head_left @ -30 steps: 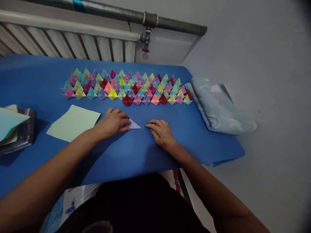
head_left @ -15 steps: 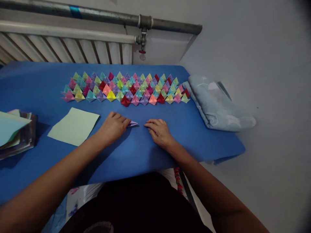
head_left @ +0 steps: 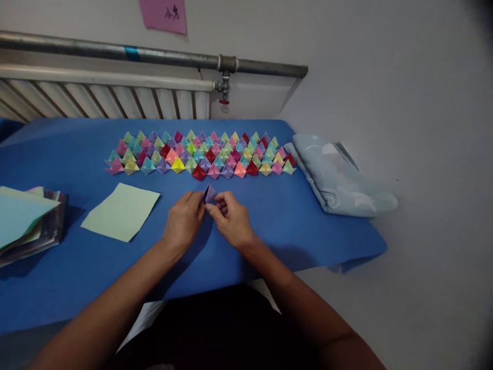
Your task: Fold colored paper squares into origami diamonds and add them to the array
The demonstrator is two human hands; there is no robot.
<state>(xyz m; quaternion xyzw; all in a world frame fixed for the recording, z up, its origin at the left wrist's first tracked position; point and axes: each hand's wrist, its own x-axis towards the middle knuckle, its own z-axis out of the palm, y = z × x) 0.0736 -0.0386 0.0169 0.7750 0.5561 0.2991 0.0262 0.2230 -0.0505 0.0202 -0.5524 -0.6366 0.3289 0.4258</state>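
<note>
Both hands pinch the little purple folded paper [head_left: 209,193]: left hand [head_left: 185,220] and right hand [head_left: 230,220] fingertips closed on its lower edges, tip pointing up, standing roughly upright.

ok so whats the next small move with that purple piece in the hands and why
Probably keep both hands pinched on it and open or press the next fold. The left hand and right hand hold the small purple folded paper lifted just off the blue surface, and it looks flatter and less formed than the finished paper shapes in rows beyond it.
</note>
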